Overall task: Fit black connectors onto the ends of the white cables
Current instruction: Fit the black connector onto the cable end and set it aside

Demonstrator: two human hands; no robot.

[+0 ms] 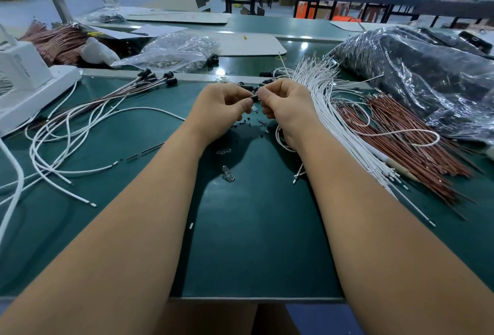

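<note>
Landmark for everything here is the small black cylindrical plastic connector that I have pinched up off the green-matted table, raised between both hands, presumably so both sets of fingertips can work on it.

My left hand sits just left of the connector, fingers curled, thumb and forefinger pinching its left end to steady it. My right hand is just right of it, fingers curled tight on the other end. I judge it is feeding in a thin white cable, which loops out below that hand. The actual cable tip is hidden behind my fingers, so I cannot tell whether it is seated.

Right of the connector: the fanned bundle of loose white cables, within easy reach of the feeding hand, then the bundle of reddish-brown wires and, further right, the big clear plastic bag of dark parts.

Left of the connector: the wires already carrying black connectors, laid aside, probably the done pile.

Just beyond the connector: scattered spare black connectors. Below it, nearer me: small clear plastic pieces on the mat.

My call on the step: mid-insertion, one cable of many, lots left.
</note>
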